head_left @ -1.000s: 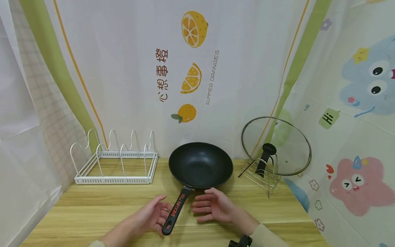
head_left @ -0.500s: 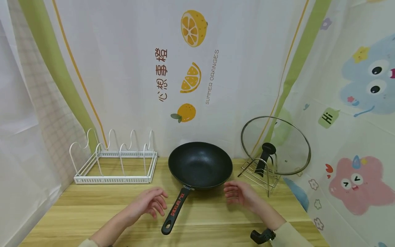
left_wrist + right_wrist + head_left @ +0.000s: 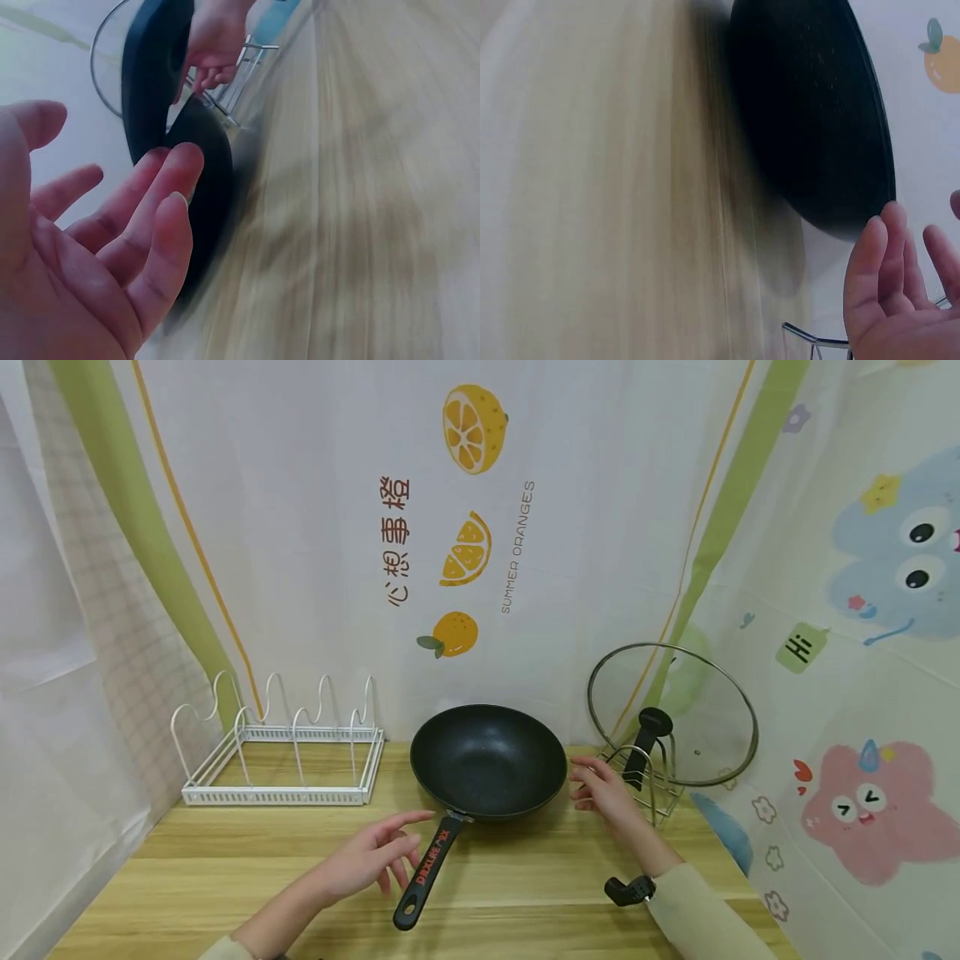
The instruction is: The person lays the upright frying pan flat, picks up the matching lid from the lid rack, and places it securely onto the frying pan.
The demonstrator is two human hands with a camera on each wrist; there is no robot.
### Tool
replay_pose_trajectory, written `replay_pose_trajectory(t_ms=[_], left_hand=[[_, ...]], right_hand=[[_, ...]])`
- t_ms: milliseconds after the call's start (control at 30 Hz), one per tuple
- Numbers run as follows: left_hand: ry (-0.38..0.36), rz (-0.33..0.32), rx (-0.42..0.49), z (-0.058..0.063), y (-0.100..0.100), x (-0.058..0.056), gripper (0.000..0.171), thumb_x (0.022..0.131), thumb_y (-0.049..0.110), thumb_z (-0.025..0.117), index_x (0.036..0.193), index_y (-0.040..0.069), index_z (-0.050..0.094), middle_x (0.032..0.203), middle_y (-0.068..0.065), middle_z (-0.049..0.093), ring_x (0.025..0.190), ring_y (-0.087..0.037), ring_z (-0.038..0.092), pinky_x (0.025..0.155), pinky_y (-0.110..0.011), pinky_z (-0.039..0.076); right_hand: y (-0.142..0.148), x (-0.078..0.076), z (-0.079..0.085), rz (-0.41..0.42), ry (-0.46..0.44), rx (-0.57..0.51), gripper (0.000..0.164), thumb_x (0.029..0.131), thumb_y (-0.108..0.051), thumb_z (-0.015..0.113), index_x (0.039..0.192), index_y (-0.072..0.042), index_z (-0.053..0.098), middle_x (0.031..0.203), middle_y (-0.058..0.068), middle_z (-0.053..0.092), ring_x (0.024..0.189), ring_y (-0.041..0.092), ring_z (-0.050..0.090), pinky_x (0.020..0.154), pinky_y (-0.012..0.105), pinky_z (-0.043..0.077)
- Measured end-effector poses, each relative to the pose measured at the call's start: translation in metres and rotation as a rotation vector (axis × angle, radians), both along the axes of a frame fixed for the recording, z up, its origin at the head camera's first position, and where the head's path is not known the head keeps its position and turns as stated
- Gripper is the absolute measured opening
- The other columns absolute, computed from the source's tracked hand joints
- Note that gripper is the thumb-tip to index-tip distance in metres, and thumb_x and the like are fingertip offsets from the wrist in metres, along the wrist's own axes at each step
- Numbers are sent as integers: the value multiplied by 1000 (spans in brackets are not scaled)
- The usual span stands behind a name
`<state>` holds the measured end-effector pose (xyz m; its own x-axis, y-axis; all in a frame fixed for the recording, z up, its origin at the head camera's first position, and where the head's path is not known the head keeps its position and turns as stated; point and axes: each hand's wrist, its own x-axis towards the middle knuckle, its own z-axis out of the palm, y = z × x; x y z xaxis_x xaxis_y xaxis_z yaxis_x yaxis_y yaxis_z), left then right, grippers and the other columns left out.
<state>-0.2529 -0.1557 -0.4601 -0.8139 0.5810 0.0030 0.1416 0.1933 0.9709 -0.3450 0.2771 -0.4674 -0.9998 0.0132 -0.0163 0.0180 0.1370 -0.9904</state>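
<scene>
A black wok (image 3: 487, 764) sits on the wooden table, its long handle (image 3: 427, 877) pointing toward me and bearing red lettering. My left hand (image 3: 371, 856) is just left of the handle, fingers extended and holding nothing. In the left wrist view the left hand's fingers (image 3: 161, 232) are spread near the handle (image 3: 154, 75). My right hand (image 3: 607, 793) is by the wok's right rim, fingers loosely bent. The right wrist view has its fingertips close to the edge of the wok (image 3: 817, 112); whether they touch it I cannot tell.
At the left back stands a white wire rack (image 3: 277, 797). A glass lid (image 3: 705, 710) with a black knob leans in a small metal stand (image 3: 652, 802) at the right, close behind my right hand. A printed curtain (image 3: 337, 568) hangs behind the table.
My right hand has moved from beside the handle, rightward and away from me, to the wok's right rim. My left hand drew back left, then returned toward the handle. The wok stayed put.
</scene>
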Motion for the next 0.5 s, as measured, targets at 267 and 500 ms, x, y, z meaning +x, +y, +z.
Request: replay_pose_trajectory(t_ms=[267, 500], left_hand=[[-9, -59, -11, -7, 11, -2, 59, 112, 26, 63, 166, 8, 47, 99, -6, 74, 70, -16, 69, 49, -23, 52], [-18, -69, -5, -6, 16, 5, 60, 107, 21, 70, 163, 9, 51, 99, -5, 74, 57, -8, 54, 47, -20, 43]], right_hand=[[-5, -22, -7, -31, 26, 95, 53, 113, -22, 59, 162, -6, 50, 141, 24, 61, 83, 15, 72, 75, 33, 65], [-9, -34, -11, -56, -8, 88, 50, 112, -20, 60, 161, -10, 54, 123, 13, 62, 76, 10, 66, 70, 28, 62]])
